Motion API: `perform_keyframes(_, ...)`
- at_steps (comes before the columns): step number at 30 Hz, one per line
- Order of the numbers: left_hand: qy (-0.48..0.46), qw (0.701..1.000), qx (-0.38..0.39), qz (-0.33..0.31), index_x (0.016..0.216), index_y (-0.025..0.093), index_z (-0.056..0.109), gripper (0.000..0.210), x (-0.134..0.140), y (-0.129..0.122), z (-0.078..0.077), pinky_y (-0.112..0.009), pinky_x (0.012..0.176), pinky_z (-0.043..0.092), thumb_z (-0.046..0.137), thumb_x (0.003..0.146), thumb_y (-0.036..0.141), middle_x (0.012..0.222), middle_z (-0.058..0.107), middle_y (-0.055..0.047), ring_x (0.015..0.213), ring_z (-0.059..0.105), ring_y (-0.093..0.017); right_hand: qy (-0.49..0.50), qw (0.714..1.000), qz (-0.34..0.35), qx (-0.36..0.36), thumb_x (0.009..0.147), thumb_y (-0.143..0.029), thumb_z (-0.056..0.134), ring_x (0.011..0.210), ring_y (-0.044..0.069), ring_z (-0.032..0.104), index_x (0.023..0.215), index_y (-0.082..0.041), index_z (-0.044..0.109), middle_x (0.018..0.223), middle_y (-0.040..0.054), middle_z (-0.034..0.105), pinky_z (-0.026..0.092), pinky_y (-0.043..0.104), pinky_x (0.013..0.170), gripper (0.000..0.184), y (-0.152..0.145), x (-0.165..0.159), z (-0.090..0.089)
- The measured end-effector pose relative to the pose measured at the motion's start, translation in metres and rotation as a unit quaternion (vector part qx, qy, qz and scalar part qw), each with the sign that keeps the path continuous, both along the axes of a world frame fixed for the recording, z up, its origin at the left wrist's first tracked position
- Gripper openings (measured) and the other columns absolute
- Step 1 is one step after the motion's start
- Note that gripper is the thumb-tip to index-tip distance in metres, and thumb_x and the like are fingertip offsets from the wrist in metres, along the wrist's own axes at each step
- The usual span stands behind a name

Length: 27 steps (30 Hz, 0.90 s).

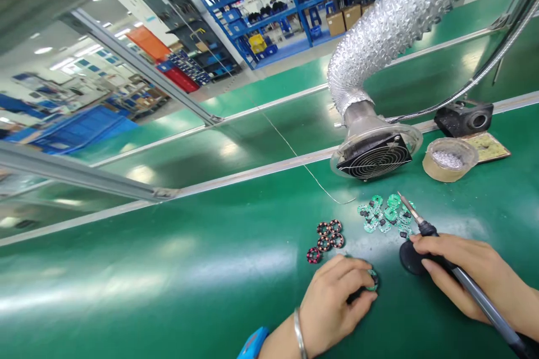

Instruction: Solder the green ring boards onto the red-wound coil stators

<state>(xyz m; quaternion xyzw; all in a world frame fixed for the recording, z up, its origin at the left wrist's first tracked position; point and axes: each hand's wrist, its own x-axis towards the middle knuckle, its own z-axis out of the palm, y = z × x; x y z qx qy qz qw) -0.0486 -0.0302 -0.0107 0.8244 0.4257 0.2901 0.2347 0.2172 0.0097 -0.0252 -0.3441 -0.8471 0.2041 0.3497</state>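
My right hand (475, 275) grips a soldering iron (426, 227) by its handle, the tip pointing up and left over a loose pile of small green circuit boards (376, 214). Under its fingers and partly hidden sits a round black disc (411, 258). My left hand (339, 294) is closed around a small round green circuit board (373, 279), pinched at the fingertips near the table; the fingers cover most of it. Just beyond that hand lie several ring-shaped copper coils (324, 243). A thin solder wire (315, 179) hangs down to the table, its end near the boards.
Above the boards hangs a fan-fitted fume hood (374, 160) on a silver flexible duct (379, 39). To its right are a round tub of metal shavings (448, 160), a yellowish sponge tray (488, 147) and a black iron holder (465, 118). A metal rail (252, 173) crosses the green table.
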Motion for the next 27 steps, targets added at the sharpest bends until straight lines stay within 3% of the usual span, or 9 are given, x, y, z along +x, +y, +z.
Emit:
perform_keyframes(4, 0.046, 0.998, 0.030, 0.039, 0.109, 0.018, 0.056, 0.035, -0.015, -0.001, 0.013, -0.036, 0.077, 0.053, 0.064, 0.075, 0.020, 0.098, 0.068, -0.008, 0.088, 0.063, -0.023, -0.001, 1.000, 0.003, 0.004, 0.091, -0.013, 0.052, 0.078, 0.020, 0.069, 0.117, -0.020, 0.054, 0.086, 0.0046, 0.067, 0.057, 0.028, 0.065, 0.027, 0.000, -0.002, 0.002)
perform_keyframes(7, 0.123, 0.980, 0.079, 0.136, 0.101, 0.017, 0.058, 0.026, -0.024, 0.008, 0.014, -0.037, 0.068, 0.051, 0.060, 0.075, 0.019, 0.090, 0.063, -0.009, 0.080, 0.059, -0.024, 0.002, 1.000, 0.004, 0.009, 0.091, -0.013, 0.053, 0.077, 0.020, 0.069, 0.118, -0.020, 0.054, 0.087, 0.0049, 0.067, 0.057, 0.028, 0.065, 0.027, -0.001, -0.001, 0.002)
perform_keyframes(10, 0.176, 0.966, 0.098, 0.161, 0.094, 0.017, 0.062, 0.014, -0.029, 0.017, 0.005, -0.035, 0.064, 0.049, 0.062, 0.080, 0.021, 0.084, 0.060, -0.008, 0.075, 0.056, -0.022, 0.000, 1.000, 0.001, 0.010, 0.092, -0.014, 0.052, 0.075, 0.019, 0.068, 0.117, -0.020, 0.054, 0.084, 0.0044, 0.067, 0.056, 0.027, 0.061, 0.026, -0.001, -0.001, 0.003)
perform_keyframes(13, 0.165, 0.969, 0.112, 0.143, 0.091, 0.018, 0.064, 0.007, -0.027, 0.023, 0.001, -0.033, 0.063, 0.046, 0.059, 0.086, 0.019, 0.080, 0.059, -0.006, 0.072, 0.054, -0.021, 0.002, 1.000, -0.006, 0.003, 0.092, -0.015, 0.052, 0.075, 0.019, 0.068, 0.116, -0.021, 0.054, 0.085, 0.0044, 0.067, 0.055, 0.026, 0.059, 0.025, -0.001, -0.004, 0.003)
perform_keyframes(16, 0.121, 0.979, 0.113, 0.115, 0.091, 0.019, 0.064, 0.008, -0.010, 0.028, 0.010, -0.033, 0.067, 0.046, 0.057, 0.088, 0.015, 0.081, 0.060, -0.005, 0.076, 0.054, -0.020, 0.015, 1.000, -0.012, -0.015, 0.092, -0.013, 0.050, 0.073, 0.017, 0.067, 0.114, -0.022, 0.053, 0.087, 0.0040, 0.067, 0.054, 0.025, 0.060, 0.024, -0.001, -0.007, 0.005)
perform_keyframes(21, 0.058, 0.995, 0.062, -0.046, 0.089, 0.019, 0.062, 0.013, 0.037, 0.041, 0.023, -0.031, 0.074, 0.048, 0.052, 0.089, 0.011, 0.095, 0.066, -0.005, 0.083, 0.057, -0.018, 0.035, 0.998, -0.037, -0.036, 0.090, -0.006, 0.041, 0.071, 0.015, 0.063, 0.112, -0.022, 0.052, 0.087, 0.0036, 0.063, 0.054, 0.025, 0.064, 0.030, -0.001, -0.009, 0.004)
perform_keyframes(24, 0.072, 0.991, 0.032, -0.105, 0.086, 0.019, 0.062, 0.020, 0.055, 0.049, 0.016, -0.030, 0.072, 0.049, 0.047, 0.087, 0.005, 0.092, 0.067, -0.005, 0.078, 0.057, -0.018, 0.035, 0.997, -0.041, -0.049, 0.086, -0.003, 0.039, 0.074, 0.015, 0.062, 0.113, -0.022, 0.050, 0.088, 0.0040, 0.061, 0.054, 0.025, 0.065, 0.036, -0.002, -0.008, 0.003)
perform_keyframes(27, 0.045, 0.992, 0.016, -0.115, 0.085, 0.019, 0.062, 0.021, 0.057, 0.054, 0.007, -0.029, 0.073, 0.050, 0.046, 0.087, 0.005, 0.093, 0.067, -0.005, 0.079, 0.058, -0.017, 0.032, 0.997, -0.043, -0.060, 0.082, -0.002, 0.039, 0.069, 0.015, 0.060, 0.112, -0.022, 0.049, 0.085, 0.0032, 0.060, 0.053, 0.024, 0.061, 0.038, -0.002, -0.008, 0.004)
